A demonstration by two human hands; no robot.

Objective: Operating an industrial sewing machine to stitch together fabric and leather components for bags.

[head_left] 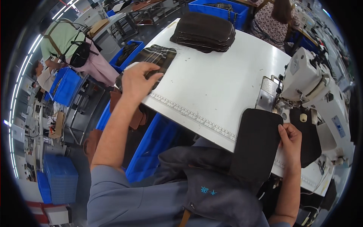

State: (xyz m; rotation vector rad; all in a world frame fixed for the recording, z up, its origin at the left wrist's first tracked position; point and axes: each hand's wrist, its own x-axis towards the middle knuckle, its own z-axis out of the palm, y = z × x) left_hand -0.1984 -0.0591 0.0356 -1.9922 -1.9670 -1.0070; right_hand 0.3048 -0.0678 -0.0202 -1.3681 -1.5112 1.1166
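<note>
My left hand rests over a dark plaid fabric piece at the table's left edge, fingers curved and apart from the thumb. My right hand grips the right edge of a flat black fabric panel with rounded corners, which lies partly over the front edge of the white table beside the sewing machine. A second black piece hangs by the machine, right of my hand. A stack of dark rounded panels lies at the back of the table.
A ruler strip runs along the front edge. Blue bins stand below, left and behind. A co-worker in green is at left; another in a floral top sits behind. Small tools lie at right.
</note>
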